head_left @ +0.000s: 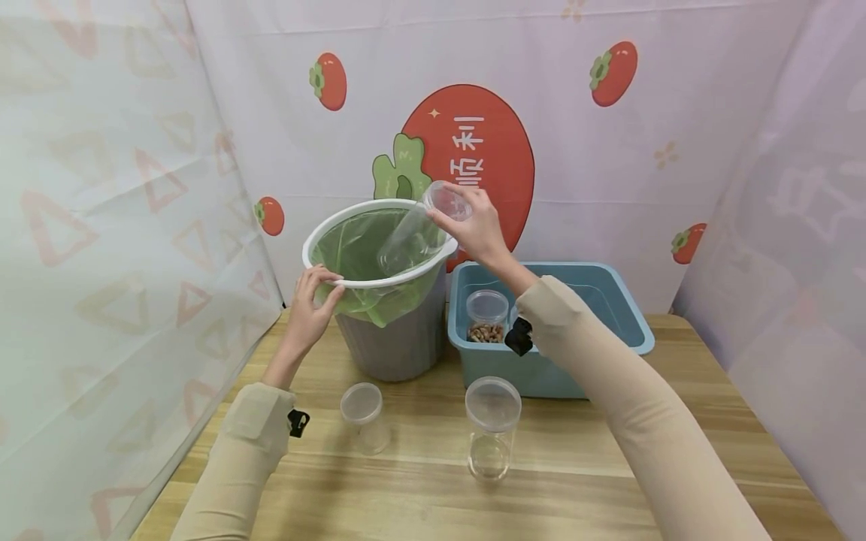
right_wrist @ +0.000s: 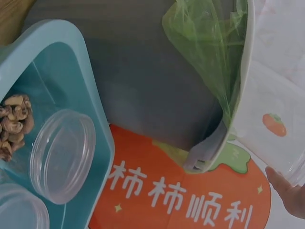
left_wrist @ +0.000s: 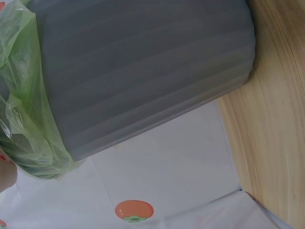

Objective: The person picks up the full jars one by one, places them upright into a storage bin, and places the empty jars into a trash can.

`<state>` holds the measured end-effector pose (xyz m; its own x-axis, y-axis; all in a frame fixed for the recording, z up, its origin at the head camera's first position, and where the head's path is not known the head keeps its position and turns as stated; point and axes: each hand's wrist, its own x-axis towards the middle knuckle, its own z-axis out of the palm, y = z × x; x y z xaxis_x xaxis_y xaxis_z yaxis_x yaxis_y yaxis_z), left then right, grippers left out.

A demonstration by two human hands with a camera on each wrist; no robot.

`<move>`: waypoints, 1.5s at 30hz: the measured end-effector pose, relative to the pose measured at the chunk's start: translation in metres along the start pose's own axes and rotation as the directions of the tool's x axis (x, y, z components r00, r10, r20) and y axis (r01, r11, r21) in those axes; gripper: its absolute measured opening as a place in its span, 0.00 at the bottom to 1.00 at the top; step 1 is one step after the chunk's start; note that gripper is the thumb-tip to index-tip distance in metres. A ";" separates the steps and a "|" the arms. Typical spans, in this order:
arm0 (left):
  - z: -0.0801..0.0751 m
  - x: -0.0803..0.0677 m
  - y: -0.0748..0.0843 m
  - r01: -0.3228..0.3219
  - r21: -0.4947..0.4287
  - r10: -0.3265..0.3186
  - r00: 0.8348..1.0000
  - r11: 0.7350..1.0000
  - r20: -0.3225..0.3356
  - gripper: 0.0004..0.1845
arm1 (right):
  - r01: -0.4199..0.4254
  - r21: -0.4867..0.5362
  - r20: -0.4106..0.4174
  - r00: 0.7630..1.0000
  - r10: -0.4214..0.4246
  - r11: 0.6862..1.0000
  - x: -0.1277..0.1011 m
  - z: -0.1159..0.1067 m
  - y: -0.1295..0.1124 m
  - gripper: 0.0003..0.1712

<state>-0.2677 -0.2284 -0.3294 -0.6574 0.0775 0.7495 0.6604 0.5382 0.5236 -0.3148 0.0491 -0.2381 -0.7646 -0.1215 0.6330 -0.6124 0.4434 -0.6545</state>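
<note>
Nearest us: small lidded jar [head_left: 364, 417] and taller lidded jar [head_left: 492, 427] standing on wooden table [head_left: 419, 496]. Left hand [head_left: 313, 302] curls over white rim of grey bin [head_left: 379, 282] with green liner. Right hand [head_left: 476, 228] pinches clear jar [head_left: 418, 229], tipped mouth-down over bin. Right: blue tub [head_left: 609, 300] holding jar of nuts [head_left: 486, 316].

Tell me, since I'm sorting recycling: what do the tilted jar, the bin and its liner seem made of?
The tilted jar looks like clear, glossy plastic: the bin shows through it. The bin seems matte grey plastic with a smooth white rim. Its liner looks like thin green plastic film, translucent and wrinkled.
</note>
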 end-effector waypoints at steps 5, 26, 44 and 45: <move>0.000 -0.001 0.000 0.002 -0.018 -0.002 1.000 1.000 0.001 0.07 | 0.008 -0.005 0.024 1.000 -0.008 1.000 0.000 0.012 0.002 0.31; -0.002 -0.001 0.001 0.010 -0.012 -0.010 1.000 1.000 0.006 0.08 | -0.078 -0.058 0.291 0.952 0.092 0.995 -0.005 0.007 -0.004 0.31; -0.001 0.001 0.017 0.029 -0.024 -0.029 1.000 0.999 0.006 0.07 | 0.037 0.107 0.426 0.901 -0.080 0.994 -0.049 -0.026 0.005 0.19; -0.001 0.001 0.017 0.034 -0.025 -0.034 0.999 0.999 0.006 0.08 | 0.043 0.107 0.433 0.897 -0.085 0.993 -0.052 -0.027 0.005 0.19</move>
<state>-0.2568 -0.2198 -0.3200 -0.6816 0.0647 0.7289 0.6465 0.5198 0.5585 -0.2729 0.0816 -0.2635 -0.7208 -0.5315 0.4449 -0.6627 0.3405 -0.6670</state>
